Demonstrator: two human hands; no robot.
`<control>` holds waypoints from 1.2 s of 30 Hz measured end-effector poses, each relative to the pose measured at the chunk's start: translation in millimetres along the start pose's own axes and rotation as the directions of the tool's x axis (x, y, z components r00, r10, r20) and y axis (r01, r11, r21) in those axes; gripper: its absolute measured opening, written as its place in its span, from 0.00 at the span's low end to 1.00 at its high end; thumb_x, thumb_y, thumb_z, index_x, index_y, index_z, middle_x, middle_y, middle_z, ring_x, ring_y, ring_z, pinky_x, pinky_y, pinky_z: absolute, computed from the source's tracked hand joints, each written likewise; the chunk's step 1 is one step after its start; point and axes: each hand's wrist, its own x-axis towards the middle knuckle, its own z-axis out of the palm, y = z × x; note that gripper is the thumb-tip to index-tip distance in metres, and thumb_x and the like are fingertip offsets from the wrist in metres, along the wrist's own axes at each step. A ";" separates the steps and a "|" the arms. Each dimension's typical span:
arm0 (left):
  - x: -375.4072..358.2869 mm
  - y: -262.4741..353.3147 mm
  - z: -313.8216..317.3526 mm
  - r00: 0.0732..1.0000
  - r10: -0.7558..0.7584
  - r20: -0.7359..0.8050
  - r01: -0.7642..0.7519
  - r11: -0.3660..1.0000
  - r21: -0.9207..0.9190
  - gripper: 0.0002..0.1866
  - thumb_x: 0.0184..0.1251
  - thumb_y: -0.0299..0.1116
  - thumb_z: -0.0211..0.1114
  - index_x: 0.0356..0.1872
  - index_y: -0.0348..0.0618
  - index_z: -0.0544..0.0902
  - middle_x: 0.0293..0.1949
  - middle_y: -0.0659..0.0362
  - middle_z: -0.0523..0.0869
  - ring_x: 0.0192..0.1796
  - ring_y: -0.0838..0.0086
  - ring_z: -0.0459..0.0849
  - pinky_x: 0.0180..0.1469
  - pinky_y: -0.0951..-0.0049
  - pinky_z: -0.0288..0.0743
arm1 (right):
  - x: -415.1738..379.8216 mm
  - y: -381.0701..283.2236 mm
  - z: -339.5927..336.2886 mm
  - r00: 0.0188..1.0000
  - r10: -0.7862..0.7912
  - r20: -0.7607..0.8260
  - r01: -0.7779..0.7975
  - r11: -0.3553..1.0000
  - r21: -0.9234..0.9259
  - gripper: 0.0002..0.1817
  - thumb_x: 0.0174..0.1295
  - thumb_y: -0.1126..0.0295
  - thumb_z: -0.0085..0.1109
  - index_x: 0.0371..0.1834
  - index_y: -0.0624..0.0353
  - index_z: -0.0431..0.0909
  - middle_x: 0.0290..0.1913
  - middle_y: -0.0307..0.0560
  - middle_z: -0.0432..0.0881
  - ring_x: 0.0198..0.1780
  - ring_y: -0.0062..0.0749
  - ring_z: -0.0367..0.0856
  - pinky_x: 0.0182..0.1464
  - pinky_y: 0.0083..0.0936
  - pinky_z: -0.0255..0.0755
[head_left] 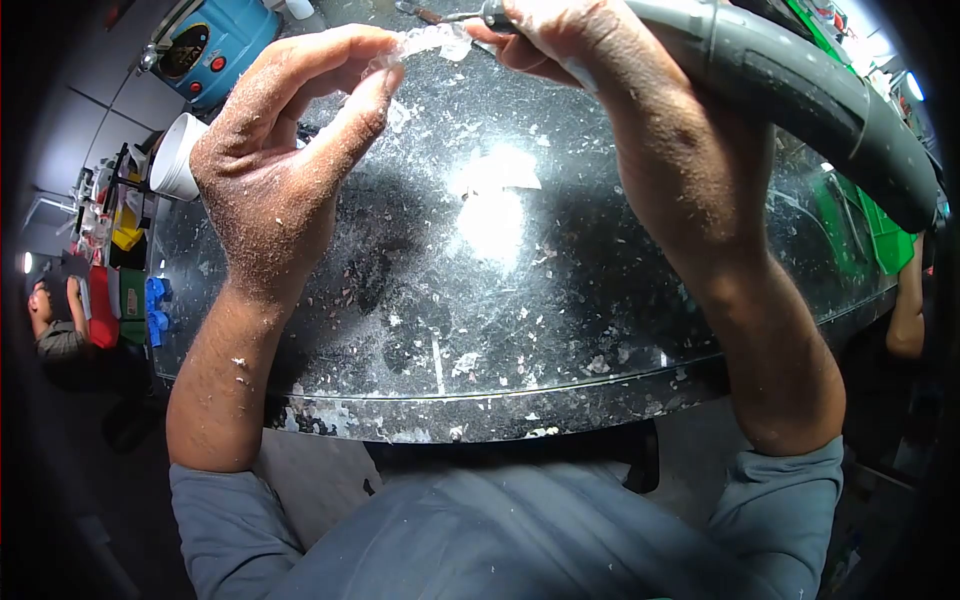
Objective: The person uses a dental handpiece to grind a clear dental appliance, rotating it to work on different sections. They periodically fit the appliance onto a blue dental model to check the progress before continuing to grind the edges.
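Note:
A small clear, whitish piece (pixel 440 41) is pinched between the thumb and forefinger of my left hand (pixel 290 140), at the top of the view. My right hand (pixel 600 50) is closed on a dark, slim rotary tool (pixel 493 14), whose thin tip points left, close above the clear piece. Fingers of my right hand come near the piece's right side; whether they touch it I cannot tell. Fine pale dust covers both hands. Below them lies the black worktop (pixel 450 290), strewn with pale flakes and bright with a lamp's reflection.
A thick grey hose (pixel 790 70) arches over my right wrist. At the upper left stand a blue machine (pixel 215 50) and a white tub (pixel 178 160). A green tray (pixel 885 235) is at the right. Other people (pixel 60 320) show at both side edges.

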 end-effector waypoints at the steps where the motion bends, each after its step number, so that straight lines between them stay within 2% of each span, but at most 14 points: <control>1: -0.3 -1.8 -0.2 1.000 0.013 0.003 -0.013 1.000 -0.009 0.13 0.61 0.18 0.68 0.48 0.34 0.83 0.46 0.55 0.86 0.51 0.73 0.85 0.59 0.74 0.77 | 0.1 0.2 -0.3 1.000 0.001 0.002 -0.001 1.000 0.000 0.12 0.71 0.67 0.55 0.49 0.63 0.79 0.43 0.43 0.82 0.46 0.25 0.81 0.51 0.23 0.76; 18: -0.5 -2.8 -1.2 1.000 0.023 0.013 -0.023 0.999 -0.036 0.14 0.60 0.17 0.68 0.48 0.35 0.83 0.46 0.55 0.86 0.51 0.73 0.85 0.58 0.73 0.77 | 0.4 0.2 0.8 1.000 0.002 -0.005 -0.002 1.000 0.015 0.12 0.70 0.67 0.56 0.48 0.63 0.80 0.42 0.43 0.82 0.45 0.25 0.81 0.49 0.22 0.76; 23: -0.3 -4.0 -0.8 0.996 0.082 0.032 -0.082 0.997 -0.002 0.14 0.60 0.17 0.68 0.48 0.34 0.83 0.47 0.54 0.85 0.51 0.72 0.84 0.59 0.73 0.78 | -0.2 -0.3 0.6 1.000 0.000 -0.006 0.000 1.000 0.011 0.12 0.70 0.66 0.56 0.47 0.63 0.80 0.42 0.43 0.83 0.45 0.24 0.81 0.49 0.22 0.75; 36: -0.2 -2.5 -1.4 0.994 0.092 0.065 -0.096 0.994 0.053 0.15 0.58 0.17 0.69 0.47 0.35 0.84 0.47 0.54 0.84 0.51 0.72 0.84 0.58 0.72 0.77 | -0.9 -0.2 1.9 1.000 -0.006 -0.005 0.006 1.000 -0.006 0.12 0.70 0.66 0.57 0.46 0.64 0.81 0.42 0.43 0.83 0.44 0.24 0.81 0.48 0.21 0.75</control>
